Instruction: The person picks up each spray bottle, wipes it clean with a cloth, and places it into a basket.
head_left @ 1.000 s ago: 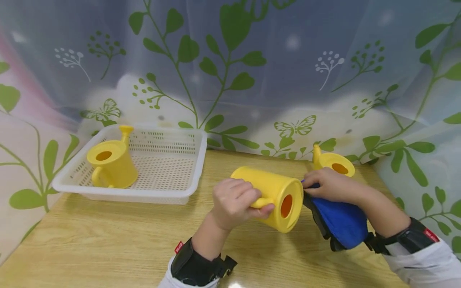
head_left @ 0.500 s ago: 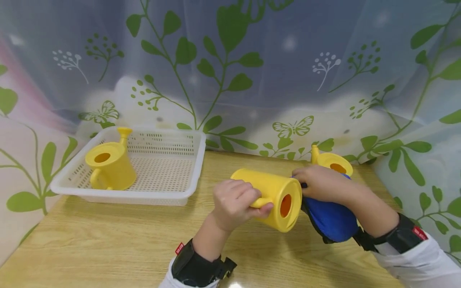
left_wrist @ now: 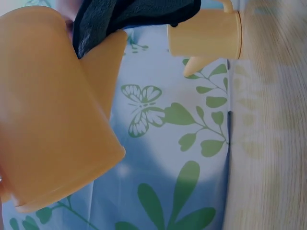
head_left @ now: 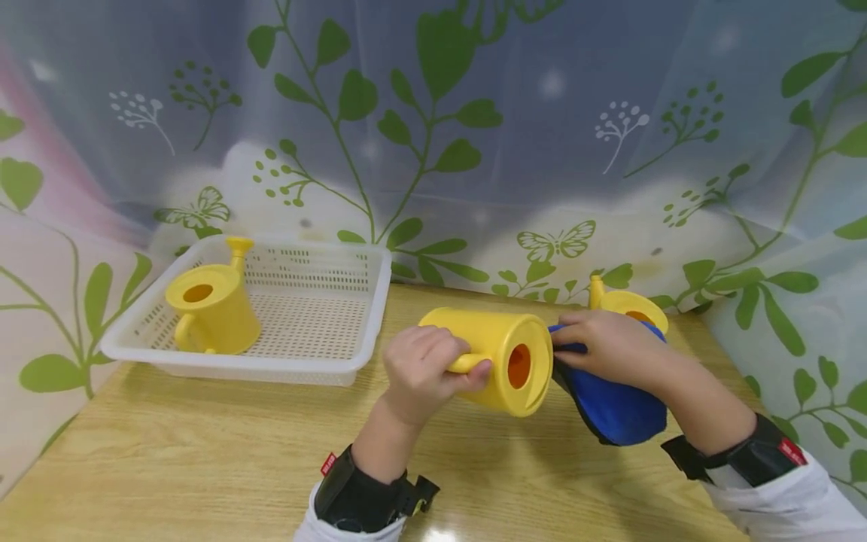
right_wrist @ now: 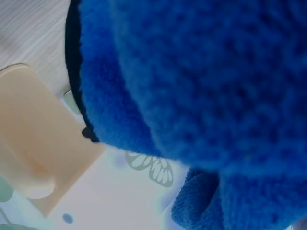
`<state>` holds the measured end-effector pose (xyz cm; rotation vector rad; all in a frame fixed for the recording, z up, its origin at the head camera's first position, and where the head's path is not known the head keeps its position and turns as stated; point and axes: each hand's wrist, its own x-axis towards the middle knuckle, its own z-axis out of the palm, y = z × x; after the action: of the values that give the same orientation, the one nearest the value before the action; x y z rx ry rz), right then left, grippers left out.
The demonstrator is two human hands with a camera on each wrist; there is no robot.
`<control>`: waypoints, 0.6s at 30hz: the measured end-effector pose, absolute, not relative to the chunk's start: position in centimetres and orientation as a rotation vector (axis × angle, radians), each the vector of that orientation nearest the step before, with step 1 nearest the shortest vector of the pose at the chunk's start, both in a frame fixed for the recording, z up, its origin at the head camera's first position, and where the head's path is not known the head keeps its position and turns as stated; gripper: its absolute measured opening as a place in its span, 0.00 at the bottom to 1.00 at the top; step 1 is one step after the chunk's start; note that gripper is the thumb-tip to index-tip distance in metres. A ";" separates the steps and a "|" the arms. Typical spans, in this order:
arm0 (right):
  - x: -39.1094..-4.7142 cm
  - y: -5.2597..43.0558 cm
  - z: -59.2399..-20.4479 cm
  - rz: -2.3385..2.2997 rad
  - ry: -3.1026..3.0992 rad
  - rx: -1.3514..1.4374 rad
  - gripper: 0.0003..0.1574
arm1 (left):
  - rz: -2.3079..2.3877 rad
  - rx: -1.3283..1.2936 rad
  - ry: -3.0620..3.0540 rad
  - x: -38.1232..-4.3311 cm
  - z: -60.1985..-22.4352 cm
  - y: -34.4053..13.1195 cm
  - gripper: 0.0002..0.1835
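Observation:
A yellow watering can (head_left: 491, 339) is tipped on its side above the table, its round opening turned toward me. My left hand (head_left: 423, 373) grips it by the handle. My right hand (head_left: 609, 346) pinches a blue cloth (head_left: 619, 410) with black edging, right beside the can's top. In the left wrist view, the dark side of the cloth (left_wrist: 144, 14) lies against or just in front of the can's spout (left_wrist: 103, 76); which of the two is unclear. Blue plush fabric (right_wrist: 201, 81) fills most of the right wrist view.
Behind my right hand stands another yellow watering can (head_left: 626, 302), partly hidden. A white perforated basket (head_left: 325, 369) at the left holds a third watering can (head_left: 220, 316). All rest on a wooden table (head_left: 203, 452), with a leaf-patterned curtain (head_left: 474, 150) along its back.
The watering can in my left hand has shifted slightly left and up. My right hand has moved left with the cloth, which hangs in a different fold.

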<state>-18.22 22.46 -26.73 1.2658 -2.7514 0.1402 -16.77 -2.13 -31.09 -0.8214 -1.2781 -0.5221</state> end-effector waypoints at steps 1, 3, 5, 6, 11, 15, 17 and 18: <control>-18.2 22.6 -26.8 0.125 -2.748 1.249 0.05 | -0.534 -0.815 -1.281 -16.8 -31.2 -2.2 0.20; -18.0 22.9 -26.9 0.111 -2.742 1.214 0.07 | -0.560 -0.804 -1.295 -16.9 -31.3 -2.4 0.20; -17.9 23.2 -27.0 0.107 -2.730 1.178 0.08 | -0.596 -0.797 -1.306 -17.1 -31.5 -2.6 0.20; -17.8 23.3 -27.0 0.114 -2.725 1.161 0.08 | -0.617 -0.793 -1.309 -17.1 -31.5 -2.7 0.21; -17.1 23.6 -27.0 0.176 -2.719 1.058 0.10 | -0.713 -0.785 -1.307 -17.3 -31.6 -3.1 0.21; -16.3 24.4 -27.1 0.226 -2.728 0.902 0.12 | -0.761 -0.759 -1.307 -17.4 -31.4 -3.6 0.21; -15.9 25.0 -27.4 0.294 -2.726 0.827 0.13 | -0.780 -0.703 -1.320 -17.4 -31.4 -4.0 0.22; -15.7 25.3 -27.6 0.333 -2.719 0.791 0.13 | -0.793 -0.664 -1.330 -17.5 -31.4 -4.2 0.24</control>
<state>-15.65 25.34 -27.65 0.7909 -2.7186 0.3335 -17.50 -4.23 -31.41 -0.6641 -1.3299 -0.7929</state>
